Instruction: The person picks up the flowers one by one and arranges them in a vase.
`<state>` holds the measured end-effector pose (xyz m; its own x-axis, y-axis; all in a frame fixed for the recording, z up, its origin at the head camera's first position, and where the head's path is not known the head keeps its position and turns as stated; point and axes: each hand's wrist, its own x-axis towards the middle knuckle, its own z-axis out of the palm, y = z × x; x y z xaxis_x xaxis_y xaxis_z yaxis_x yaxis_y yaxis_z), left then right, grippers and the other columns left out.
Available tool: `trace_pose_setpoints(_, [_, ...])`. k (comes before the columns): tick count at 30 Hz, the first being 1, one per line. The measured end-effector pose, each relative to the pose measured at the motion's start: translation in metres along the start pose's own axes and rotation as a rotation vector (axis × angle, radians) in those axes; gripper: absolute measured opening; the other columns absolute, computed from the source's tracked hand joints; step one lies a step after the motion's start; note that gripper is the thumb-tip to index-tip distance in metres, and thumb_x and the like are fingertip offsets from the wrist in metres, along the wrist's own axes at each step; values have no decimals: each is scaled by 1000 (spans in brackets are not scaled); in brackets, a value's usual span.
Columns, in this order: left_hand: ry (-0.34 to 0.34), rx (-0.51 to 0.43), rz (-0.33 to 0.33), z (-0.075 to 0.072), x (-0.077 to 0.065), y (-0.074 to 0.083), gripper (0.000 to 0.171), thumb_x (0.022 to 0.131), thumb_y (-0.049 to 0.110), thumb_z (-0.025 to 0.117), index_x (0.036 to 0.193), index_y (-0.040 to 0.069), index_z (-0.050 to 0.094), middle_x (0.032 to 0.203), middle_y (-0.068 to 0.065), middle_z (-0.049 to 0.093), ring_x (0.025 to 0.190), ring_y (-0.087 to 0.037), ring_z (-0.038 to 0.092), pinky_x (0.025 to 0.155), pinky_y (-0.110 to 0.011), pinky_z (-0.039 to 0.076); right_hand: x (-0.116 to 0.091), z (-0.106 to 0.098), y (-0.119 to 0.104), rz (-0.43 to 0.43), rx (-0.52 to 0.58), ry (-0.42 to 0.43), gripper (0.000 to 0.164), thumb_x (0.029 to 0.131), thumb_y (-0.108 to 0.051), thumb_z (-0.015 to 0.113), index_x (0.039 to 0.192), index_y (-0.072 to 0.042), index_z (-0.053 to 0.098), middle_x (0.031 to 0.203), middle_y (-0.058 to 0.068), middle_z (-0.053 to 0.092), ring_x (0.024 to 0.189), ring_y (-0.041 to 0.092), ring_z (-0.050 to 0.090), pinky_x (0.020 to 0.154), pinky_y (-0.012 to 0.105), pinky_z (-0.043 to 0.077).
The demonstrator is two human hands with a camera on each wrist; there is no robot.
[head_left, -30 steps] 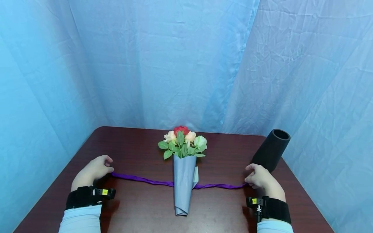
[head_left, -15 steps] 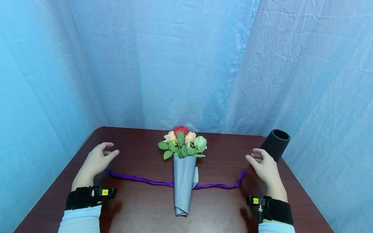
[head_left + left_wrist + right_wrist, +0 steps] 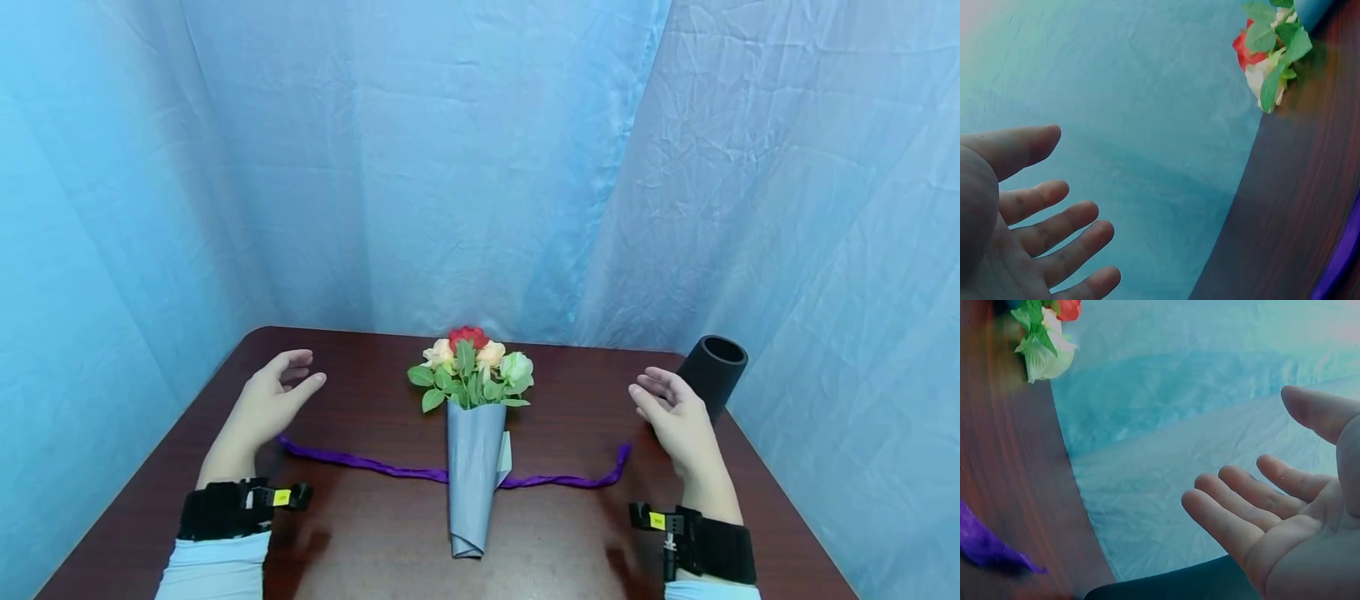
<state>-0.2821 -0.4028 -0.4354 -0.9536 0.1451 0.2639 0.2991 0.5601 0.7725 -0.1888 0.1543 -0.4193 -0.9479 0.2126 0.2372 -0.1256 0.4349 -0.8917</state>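
A bouquet of red, cream and pale green flowers [image 3: 468,367] in a grey-blue paper wrap [image 3: 475,475] lies mid-table. Beneath it a purple ribbon [image 3: 360,462] runs crosswise, its two ends lying out to the left and right. My left hand [image 3: 266,404] hovers above the ribbon's left end, fingers relaxed, nothing in the grasp. Beyond the right end, my right hand [image 3: 678,417] is raised with loose fingers and an empty palm. Both wrist views show the left palm [image 3: 1004,250] and the right palm [image 3: 1297,544] bare.
Behind my right hand a black vase [image 3: 712,371] stands at the table's right side, its lower part hidden by the hand. The dark wooden table [image 3: 360,550] is bordered by light blue curtains [image 3: 465,167] at the back and sides.
Both hands have let go of the ribbon ends and lifted up and away from the table. The right ribbon end now curls upward. Bouquet and vase stay put.
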Motion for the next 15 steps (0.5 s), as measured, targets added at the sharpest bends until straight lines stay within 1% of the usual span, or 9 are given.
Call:
trace_pose_setpoints(2, [-4,-2,13,3,1,5,67,103,44,60,149,0,42,149,-24,47,134,-44,47,105,-60,40,0,1,-3,4,29,-33,71,101,-41,63,156,-6,35,149,18,47,123,9,58,89,22,53])
trace_pose_setpoints(3, [-8,0,19,4,1,7,66,103,43,60,149,0,42,148,-24,48,133,-43,47,106,-59,39,0,2,-4,7,41,-51,72,101,-41,63,156,-5,34,150,19,47,123,10,58,91,25,53])
trace_pose_setpoints(7, [-32,0,43,12,2,14,62,103,41,61,148,2,44,145,-22,51,132,-41,49,107,-57,40,-1,7,-8,13,77,-124,73,101,-40,64,157,-5,32,151,19,45,130,23,55,94,32,53])
trace_pose_setpoints(9, [-45,-9,55,16,2,16,61,102,40,62,147,3,45,145,-21,52,132,-40,50,107,-57,40,-2,9,-9,14,87,-156,74,101,-39,64,157,-5,31,152,20,44,132,28,54,95,34,53])
trace_pose_setpoints(15, [-78,-31,93,31,4,19,57,102,37,64,146,4,49,143,-19,54,130,-38,52,106,-57,41,-2,20,-9,30,130,-231,74,101,-35,66,157,-4,30,153,21,43,134,34,52,96,39,52])
